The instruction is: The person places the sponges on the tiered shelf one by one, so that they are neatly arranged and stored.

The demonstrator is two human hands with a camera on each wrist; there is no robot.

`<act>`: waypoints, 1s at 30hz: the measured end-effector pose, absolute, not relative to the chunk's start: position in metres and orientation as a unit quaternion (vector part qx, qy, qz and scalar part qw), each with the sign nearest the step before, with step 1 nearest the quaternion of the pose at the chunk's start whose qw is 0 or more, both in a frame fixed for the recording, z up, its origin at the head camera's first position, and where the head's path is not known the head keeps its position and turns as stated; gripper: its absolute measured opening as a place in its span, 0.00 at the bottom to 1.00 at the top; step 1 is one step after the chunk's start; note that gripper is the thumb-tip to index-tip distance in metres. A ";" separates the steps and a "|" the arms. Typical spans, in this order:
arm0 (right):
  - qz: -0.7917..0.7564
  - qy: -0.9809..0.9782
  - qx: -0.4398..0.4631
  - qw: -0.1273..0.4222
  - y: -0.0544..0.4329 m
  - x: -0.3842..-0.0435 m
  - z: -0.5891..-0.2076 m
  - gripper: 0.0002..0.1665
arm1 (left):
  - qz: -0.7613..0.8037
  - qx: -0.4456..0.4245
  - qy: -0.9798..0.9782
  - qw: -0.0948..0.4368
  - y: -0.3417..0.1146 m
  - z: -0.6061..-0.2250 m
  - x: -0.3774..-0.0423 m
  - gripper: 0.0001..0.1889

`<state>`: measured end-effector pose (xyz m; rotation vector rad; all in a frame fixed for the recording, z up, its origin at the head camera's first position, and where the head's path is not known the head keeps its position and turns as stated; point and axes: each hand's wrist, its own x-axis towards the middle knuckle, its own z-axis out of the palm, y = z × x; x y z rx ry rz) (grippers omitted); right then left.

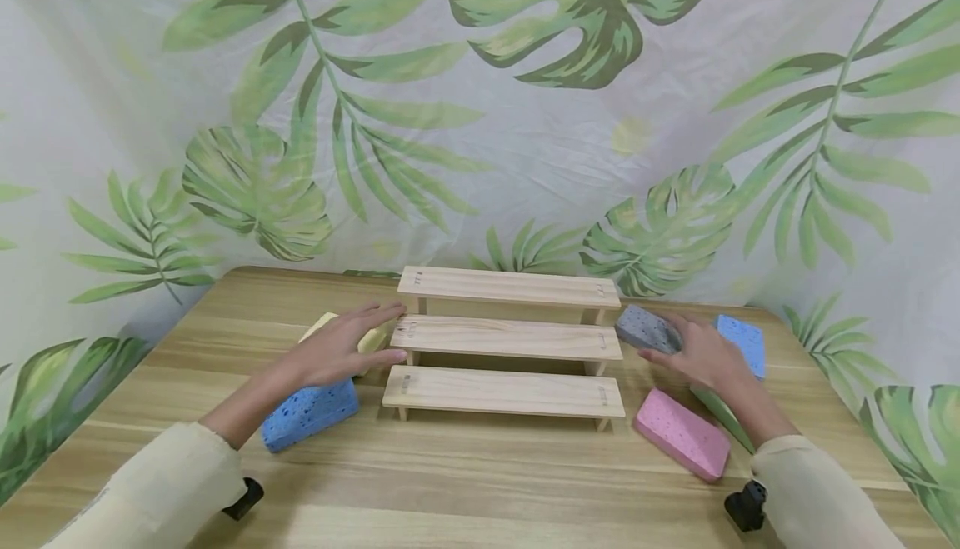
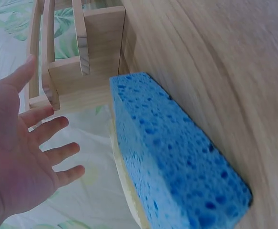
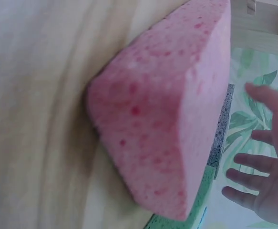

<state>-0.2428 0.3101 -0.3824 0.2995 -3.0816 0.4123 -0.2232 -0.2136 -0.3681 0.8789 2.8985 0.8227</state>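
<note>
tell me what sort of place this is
Probably a makeshift indoor recording spot: a leaf-print backdrop behind a wood-grain table, with three stepped wooden risers flanked by sponges.

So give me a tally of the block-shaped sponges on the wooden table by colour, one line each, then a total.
Blue porous block sponges: 2 (left one, right one)
Yellow block sponge, partly hidden: 1
Grey speckled block sponge: 1
Pink porous block sponge: 1
Green block sponge, partly hidden: 1
Total: 6
</note>
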 end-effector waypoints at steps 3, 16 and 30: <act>0.154 -0.984 0.090 -0.005 0.310 -0.246 -0.382 0.46 | 0.289 0.301 0.909 0.005 -0.212 -0.369 -0.228 0.35; 0.188 -0.979 0.079 -0.022 0.319 -0.253 -0.383 0.35 | 0.329 0.315 0.890 0.004 -0.212 -0.375 -0.235 0.29; 0.212 -0.975 0.067 0.007 0.318 -0.252 -0.384 0.36 | 0.339 0.311 0.888 0.011 -0.209 -0.375 -0.237 0.28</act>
